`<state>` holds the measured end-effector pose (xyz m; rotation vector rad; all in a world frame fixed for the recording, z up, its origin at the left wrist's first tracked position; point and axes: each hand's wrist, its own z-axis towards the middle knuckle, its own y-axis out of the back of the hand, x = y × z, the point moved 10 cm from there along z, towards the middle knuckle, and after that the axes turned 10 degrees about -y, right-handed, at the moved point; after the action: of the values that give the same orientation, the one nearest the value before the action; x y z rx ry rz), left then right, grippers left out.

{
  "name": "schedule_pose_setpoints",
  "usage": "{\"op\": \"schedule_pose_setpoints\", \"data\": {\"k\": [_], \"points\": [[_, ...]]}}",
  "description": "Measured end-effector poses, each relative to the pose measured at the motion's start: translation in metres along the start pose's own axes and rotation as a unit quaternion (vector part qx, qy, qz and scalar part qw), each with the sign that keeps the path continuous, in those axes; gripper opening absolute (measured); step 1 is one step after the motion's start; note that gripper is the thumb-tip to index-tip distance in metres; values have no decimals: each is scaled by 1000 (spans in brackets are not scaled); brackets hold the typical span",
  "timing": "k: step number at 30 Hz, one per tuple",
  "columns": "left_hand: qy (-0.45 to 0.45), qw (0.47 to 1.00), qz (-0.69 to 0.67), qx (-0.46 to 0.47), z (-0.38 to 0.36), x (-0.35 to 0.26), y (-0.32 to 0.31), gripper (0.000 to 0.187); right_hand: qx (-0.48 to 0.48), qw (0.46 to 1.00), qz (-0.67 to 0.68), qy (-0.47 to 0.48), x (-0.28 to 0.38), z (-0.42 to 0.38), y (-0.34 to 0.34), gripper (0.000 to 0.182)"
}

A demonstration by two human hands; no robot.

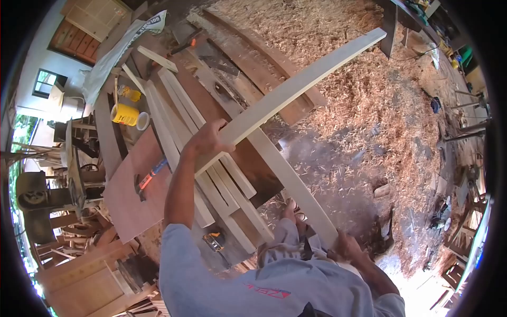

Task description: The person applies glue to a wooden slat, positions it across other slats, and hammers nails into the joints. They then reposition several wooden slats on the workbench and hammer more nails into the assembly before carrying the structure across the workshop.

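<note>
My left hand [207,138] is closed around a long pale wooden board [311,76], near its lower left end. This board slants up to the upper right, its far end over the shavings. My right hand [346,245] grips the lower end of a second pale board [296,182], which slopes up and left. The second board's upper end meets the underside of the first, just right of my left hand. Several cut wooden strips [177,98] lie beneath my left hand on the work surface.
A hammer [150,178] with an orange and blue handle lies on a reddish plywood sheet [127,206]. A yellow container [124,114] and a tape measure [214,241] are near the strips. Wood shavings [380,95] cover the floor around long planks [253,63].
</note>
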<state>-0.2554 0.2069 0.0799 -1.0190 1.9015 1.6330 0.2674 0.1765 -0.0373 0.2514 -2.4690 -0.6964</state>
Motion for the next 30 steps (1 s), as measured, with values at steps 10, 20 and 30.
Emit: {"op": "schedule_pose_setpoints", "data": {"k": [10, 20, 30], "points": [[25, 999, -6, 33, -19, 1, -3, 57, -47, 997, 24, 64, 16, -3, 24, 76], [-2, 998, -44, -44, -18, -18, 20, 54, 10, 991, 28, 129, 69, 52, 2, 87], [42, 995, -44, -80, -13, -25, 40, 48, 35, 995, 34, 87, 107, 102, -2, 84]]}}
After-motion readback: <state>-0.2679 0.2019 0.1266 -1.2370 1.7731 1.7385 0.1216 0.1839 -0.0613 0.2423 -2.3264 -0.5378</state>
